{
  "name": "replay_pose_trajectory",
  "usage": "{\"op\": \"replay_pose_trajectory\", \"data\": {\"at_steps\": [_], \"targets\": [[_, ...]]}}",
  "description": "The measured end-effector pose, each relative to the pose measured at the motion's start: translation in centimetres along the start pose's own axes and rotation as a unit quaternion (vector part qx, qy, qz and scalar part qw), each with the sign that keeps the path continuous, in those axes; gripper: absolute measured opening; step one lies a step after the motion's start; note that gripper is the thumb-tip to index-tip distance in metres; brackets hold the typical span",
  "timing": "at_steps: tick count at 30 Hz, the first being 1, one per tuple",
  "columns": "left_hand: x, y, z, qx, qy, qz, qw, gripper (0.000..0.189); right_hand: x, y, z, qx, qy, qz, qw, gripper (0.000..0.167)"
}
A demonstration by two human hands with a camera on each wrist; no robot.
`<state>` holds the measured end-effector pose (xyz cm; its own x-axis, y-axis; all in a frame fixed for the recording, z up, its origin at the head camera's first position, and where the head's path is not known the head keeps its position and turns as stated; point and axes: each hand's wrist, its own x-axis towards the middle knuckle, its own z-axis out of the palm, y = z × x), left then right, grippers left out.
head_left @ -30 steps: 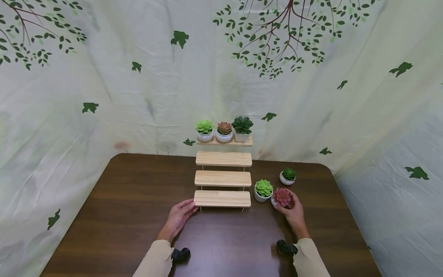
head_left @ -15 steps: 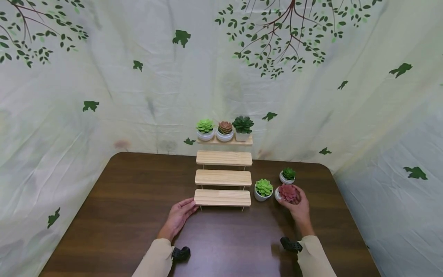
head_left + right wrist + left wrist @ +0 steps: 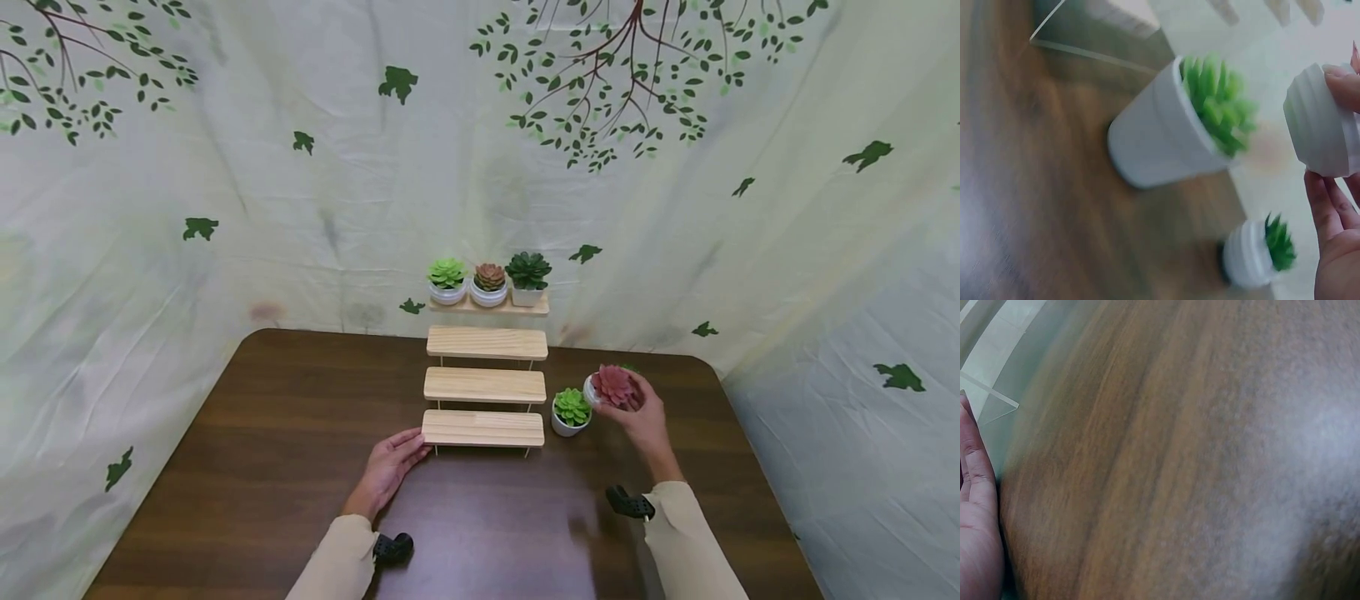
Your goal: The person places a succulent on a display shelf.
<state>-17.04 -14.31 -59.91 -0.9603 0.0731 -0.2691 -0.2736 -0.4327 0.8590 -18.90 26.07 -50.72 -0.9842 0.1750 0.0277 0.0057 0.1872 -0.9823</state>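
My right hand (image 3: 636, 414) grips a reddish-pink artificial succulent (image 3: 612, 386) by its ribbed white pot (image 3: 1319, 122), thumb on one side and fingers on the other. The pot is lifted off the table and tilted. Beside it a bright green succulent (image 3: 572, 407) stands in a smooth white pot (image 3: 1163, 125). A small dark green succulent (image 3: 1280, 242) in a ribbed pot is mostly hidden behind my right hand in the head view. My left hand (image 3: 390, 467), fingers nearly straight, touches the left end of the lowest step of a wooden tiered shelf (image 3: 483, 427).
Three potted succulents line the shelf's top tier: light green (image 3: 447, 280), brownish (image 3: 489, 283) and dark green (image 3: 528, 277). The shelf's lower tiers (image 3: 485, 384) are bare wood. A leaf-printed cloth (image 3: 337, 208) hangs behind the brown table (image 3: 300, 433).
My right hand first slid the reddish-pink succulent right, away from the bright green one, then raised it off the table and moved it back. My left hand stays at the shelf.
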Motion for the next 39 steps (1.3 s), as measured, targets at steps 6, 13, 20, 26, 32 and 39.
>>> {"op": "replay_pose_trajectory", "data": {"at_steps": [6,13,20,26,32,39], "targets": [[0.1,0.1,-0.1,-0.004,0.007,-0.006,0.9999,0.019,0.9,-3.1,2.2,0.019,-0.035,-0.035,0.9986,0.074],[0.1,0.2,-0.2,-0.003,0.018,-0.006,0.9998,0.019,3.1,-4.2,5.4,0.028,-0.069,-0.056,0.9957,0.076],[0.1,0.3,-0.2,0.0,0.023,-0.008,0.9997,0.024,4.0,-6.8,8.5,0.039,-0.103,-0.061,0.992,0.075],[0.1,0.1,-0.1,-0.001,0.011,-0.006,0.9999,0.021,3.5,-9.5,10.2,0.04,-0.132,-0.079,0.9874,0.072],[0.2,-0.1,0.0,-0.007,0.014,-0.013,0.9998,0.021,5.1,-8.3,12.2,0.036,-0.141,-0.092,0.985,0.07],[0.1,0.0,0.0,-0.008,0.012,-0.01,0.9998,0.017,5.6,-8.0,14.6,0.044,-0.145,-0.09,0.9844,0.073]]}}
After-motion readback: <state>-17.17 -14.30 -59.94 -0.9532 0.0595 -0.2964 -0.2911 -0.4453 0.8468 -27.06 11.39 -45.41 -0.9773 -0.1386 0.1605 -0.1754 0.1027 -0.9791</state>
